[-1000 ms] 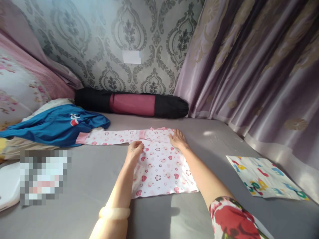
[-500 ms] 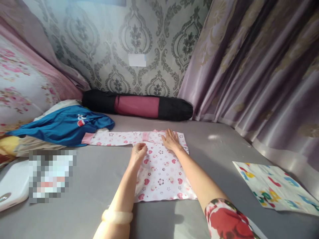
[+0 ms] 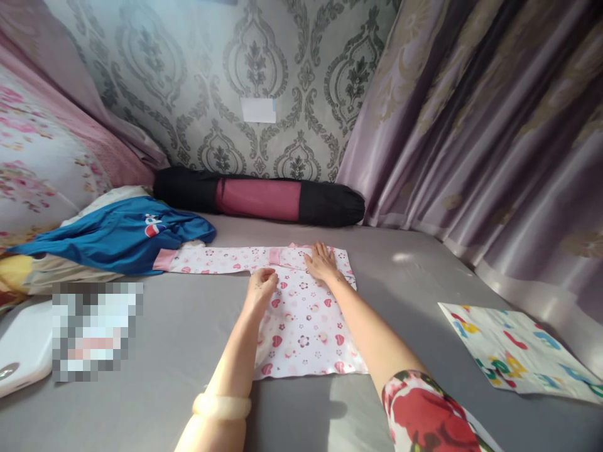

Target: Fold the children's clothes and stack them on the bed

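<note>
A white long-sleeved child's shirt (image 3: 304,320) with pink hearts and flowers lies flat on the grey sheet. One sleeve (image 3: 221,259) stretches out to the left and ends in a pink cuff; the other is folded across the top, its cuff (image 3: 274,255) near the shoulder. My left hand (image 3: 262,285) has its fingers closed at the shirt's left edge, just below the outstretched sleeve. Palm down, my right hand (image 3: 322,262) rests flat on the folded sleeve near the collar, fingers extended.
A blue garment (image 3: 122,226) lies in a heap at the left, touching the pink cuff. Nearer sit a white device (image 3: 23,348) and a blurred-out item (image 3: 97,329). Behind lies a black and maroon roll (image 3: 259,198). A letter-printed cloth or sheet (image 3: 522,351) is at right, below curtains (image 3: 447,138).
</note>
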The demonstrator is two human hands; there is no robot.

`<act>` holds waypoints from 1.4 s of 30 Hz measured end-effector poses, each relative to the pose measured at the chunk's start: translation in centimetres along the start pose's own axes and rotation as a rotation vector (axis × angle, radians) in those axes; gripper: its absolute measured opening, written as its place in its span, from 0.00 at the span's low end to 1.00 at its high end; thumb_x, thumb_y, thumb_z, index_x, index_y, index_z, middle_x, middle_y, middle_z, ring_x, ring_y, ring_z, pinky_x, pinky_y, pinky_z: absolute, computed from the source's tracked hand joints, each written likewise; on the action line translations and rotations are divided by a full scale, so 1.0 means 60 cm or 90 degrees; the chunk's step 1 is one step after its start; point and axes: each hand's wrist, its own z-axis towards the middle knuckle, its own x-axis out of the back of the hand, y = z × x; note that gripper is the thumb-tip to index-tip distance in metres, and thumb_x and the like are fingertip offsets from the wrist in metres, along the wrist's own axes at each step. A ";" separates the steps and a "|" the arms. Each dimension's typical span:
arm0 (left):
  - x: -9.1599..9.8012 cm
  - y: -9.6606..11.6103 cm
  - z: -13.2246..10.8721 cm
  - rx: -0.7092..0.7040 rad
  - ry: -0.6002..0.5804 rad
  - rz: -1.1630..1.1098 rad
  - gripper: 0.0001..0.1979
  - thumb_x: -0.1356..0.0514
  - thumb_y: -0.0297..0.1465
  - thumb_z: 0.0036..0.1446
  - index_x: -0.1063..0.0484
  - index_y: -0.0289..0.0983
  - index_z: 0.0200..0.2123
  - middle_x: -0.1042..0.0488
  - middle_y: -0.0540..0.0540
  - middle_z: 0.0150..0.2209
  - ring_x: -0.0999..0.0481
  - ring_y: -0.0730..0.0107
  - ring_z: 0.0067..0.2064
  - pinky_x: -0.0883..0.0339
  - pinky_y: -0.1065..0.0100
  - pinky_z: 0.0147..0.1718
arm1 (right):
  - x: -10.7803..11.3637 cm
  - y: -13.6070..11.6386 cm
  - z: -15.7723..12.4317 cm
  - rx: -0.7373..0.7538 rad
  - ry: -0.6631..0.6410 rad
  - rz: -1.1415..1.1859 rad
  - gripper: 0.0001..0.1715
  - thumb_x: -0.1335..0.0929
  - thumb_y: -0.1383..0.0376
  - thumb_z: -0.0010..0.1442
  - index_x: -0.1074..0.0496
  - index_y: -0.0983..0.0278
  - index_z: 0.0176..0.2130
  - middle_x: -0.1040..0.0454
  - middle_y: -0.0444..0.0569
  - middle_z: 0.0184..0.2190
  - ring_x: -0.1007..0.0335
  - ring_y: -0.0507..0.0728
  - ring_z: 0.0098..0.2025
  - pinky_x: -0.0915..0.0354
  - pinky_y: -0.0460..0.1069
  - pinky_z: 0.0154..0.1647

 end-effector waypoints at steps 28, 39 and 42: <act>-0.014 0.002 0.007 0.029 0.066 -0.048 0.08 0.43 0.22 0.44 0.26 0.33 0.30 0.25 0.45 0.23 0.31 0.74 0.19 0.41 0.74 0.17 | 0.022 -0.161 0.026 0.106 -0.174 -0.115 0.33 0.49 0.57 0.69 0.51 0.62 0.69 0.55 0.57 0.70 0.61 0.65 0.71 0.58 0.65 0.66; 0.045 0.043 0.011 0.049 0.273 -0.325 0.11 0.48 0.25 0.50 0.29 0.33 0.36 0.26 0.46 0.29 0.29 0.74 0.25 0.38 0.73 0.22 | 0.081 -0.363 0.062 0.310 -0.178 -0.118 0.17 0.37 0.65 0.63 0.25 0.61 0.50 0.25 0.56 0.52 0.30 0.64 0.54 0.38 0.55 0.52; 0.094 0.053 0.016 0.072 0.440 -0.440 0.11 0.49 0.26 0.50 0.32 0.34 0.37 0.27 0.47 0.31 0.28 0.74 0.27 0.37 0.74 0.23 | 0.061 -0.420 0.075 0.388 -0.182 -0.070 0.14 0.34 0.67 0.60 0.23 0.59 0.44 0.23 0.51 0.47 0.27 0.60 0.49 0.36 0.50 0.47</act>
